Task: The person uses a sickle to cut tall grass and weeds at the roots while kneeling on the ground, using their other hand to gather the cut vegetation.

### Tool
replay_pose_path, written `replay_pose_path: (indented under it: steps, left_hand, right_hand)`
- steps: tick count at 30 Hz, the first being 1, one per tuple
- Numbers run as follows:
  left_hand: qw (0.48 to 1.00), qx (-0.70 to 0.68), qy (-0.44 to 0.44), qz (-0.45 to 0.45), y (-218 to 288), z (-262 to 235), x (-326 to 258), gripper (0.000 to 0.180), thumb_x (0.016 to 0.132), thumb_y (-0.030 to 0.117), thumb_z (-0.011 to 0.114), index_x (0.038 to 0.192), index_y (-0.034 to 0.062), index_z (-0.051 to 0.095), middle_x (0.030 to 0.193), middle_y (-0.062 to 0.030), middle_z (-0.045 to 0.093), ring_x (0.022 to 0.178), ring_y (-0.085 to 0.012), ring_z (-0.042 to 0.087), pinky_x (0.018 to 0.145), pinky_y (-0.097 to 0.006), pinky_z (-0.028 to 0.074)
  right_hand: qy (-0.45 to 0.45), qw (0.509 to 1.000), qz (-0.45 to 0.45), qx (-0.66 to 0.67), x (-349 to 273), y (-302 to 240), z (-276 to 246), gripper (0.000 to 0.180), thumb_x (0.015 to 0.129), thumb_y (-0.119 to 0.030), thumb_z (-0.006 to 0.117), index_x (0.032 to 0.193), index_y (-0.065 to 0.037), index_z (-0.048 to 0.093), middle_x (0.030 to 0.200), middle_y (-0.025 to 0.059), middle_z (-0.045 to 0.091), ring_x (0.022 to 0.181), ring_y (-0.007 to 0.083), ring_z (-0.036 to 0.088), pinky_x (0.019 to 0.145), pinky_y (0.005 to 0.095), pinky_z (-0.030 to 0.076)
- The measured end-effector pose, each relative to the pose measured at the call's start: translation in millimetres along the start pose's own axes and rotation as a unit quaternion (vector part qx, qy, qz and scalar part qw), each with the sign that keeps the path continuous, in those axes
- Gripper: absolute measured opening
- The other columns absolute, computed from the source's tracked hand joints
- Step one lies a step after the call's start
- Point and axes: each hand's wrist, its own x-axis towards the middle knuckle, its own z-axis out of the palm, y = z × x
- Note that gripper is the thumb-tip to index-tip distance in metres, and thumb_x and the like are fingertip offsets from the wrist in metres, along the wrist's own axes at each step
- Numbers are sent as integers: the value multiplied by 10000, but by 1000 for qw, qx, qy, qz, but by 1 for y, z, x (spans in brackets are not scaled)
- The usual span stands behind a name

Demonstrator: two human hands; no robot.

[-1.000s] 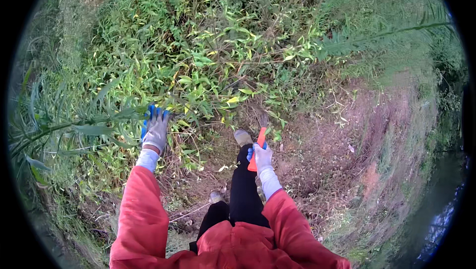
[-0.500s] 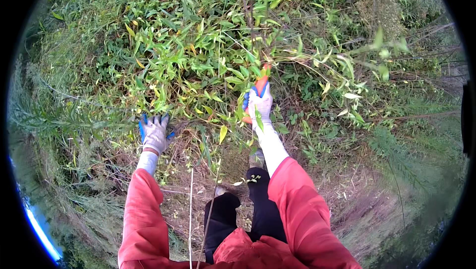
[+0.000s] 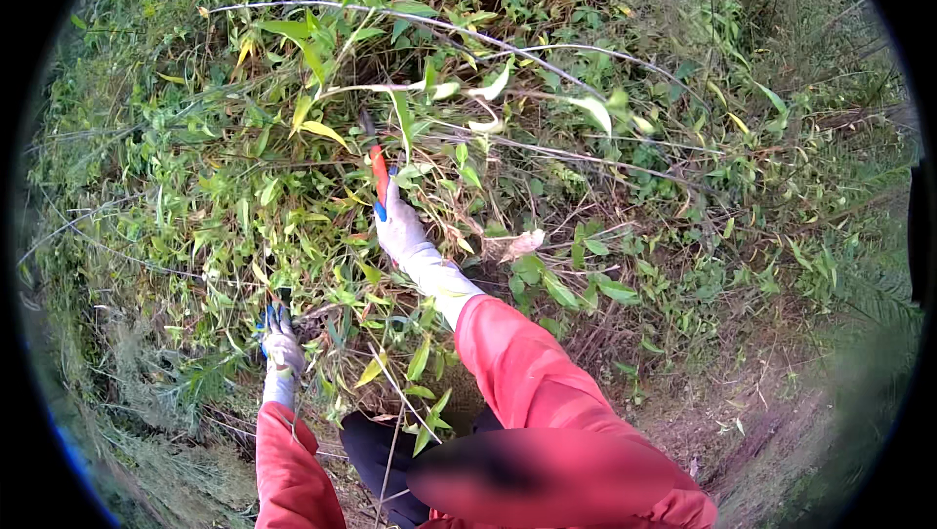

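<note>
My right hand (image 3: 398,224), in a pale glove with blue on its palm side, is closed around the orange-red handle of a tool (image 3: 379,170). The tool points away from me into the stems, and a narrow dark part shows beyond the handle; leaves hide the rest, so I cannot tell its exact kind. Lower on the left, my left hand (image 3: 281,344), gloved the same way, reaches into the foliage (image 3: 229,226). Its fingers are stretched out among leaves, partly covered, and I see nothing held in them. Leafy vines surround both hands.
Long thin stems (image 3: 459,31) arch across the far side. A pale, brownish clump (image 3: 517,246) lies to the right of my right hand. Dry grass (image 3: 703,422) covers the ground at the near right. My dark-trousered leg (image 3: 376,456) stands below a thin stalk (image 3: 392,470).
My view has shifted. In it, my right hand with the tool is farther left and slightly lower; my left hand is lower, its fingers less spread. Arching stems now cross the far side.
</note>
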Motion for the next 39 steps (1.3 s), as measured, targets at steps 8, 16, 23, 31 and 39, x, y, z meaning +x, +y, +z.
replay_pose_path:
  steps: [8,16,23,31,39]
  left_hand:
    - [888,-144,431,-67,53,4,-94,984,654,322,755,1446,99,215,1499,-166,200,1375,-367,195,1097,-495,203]
    - [747,-243,302,540,141,-104,-243,413,748,158,625,1151,88,568,1167,-117,560,1106,-302,525,976,-457,389]
    - [705,-123,530,456,207,-195,-171,514,738,336,618,1200,131,527,1238,-169,514,1203,-369,437,1022,-518,328]
    - [818,-136,517,210,164,-137,-61,634,821,423,509,1403,228,352,1368,-195,416,1286,-389,337,1098,-468,215]
    - [781,-197,533,261,144,-154,-114,636,814,357,600,1387,186,382,1277,-224,480,1212,-406,423,1057,-475,284]
  right_hand:
    - [-10,999,39,5,-5,21,-27,579,887,-264,510,1357,-35,263,782,254,594,710,418,595,630,518,468]
    - [-5,999,47,24,8,-33,-52,617,833,-210,581,1340,11,306,899,257,629,823,392,630,725,469,502]
    - [-89,986,-38,-137,38,-56,-153,299,759,-233,597,925,16,601,888,232,645,891,335,640,798,394,499]
    - [153,928,108,323,49,-83,-165,114,775,-93,584,758,14,550,588,105,591,530,217,617,513,350,516]
    - [72,920,-67,380,-129,-92,-352,337,927,-112,480,1251,-18,467,826,113,582,574,117,517,477,233,434]
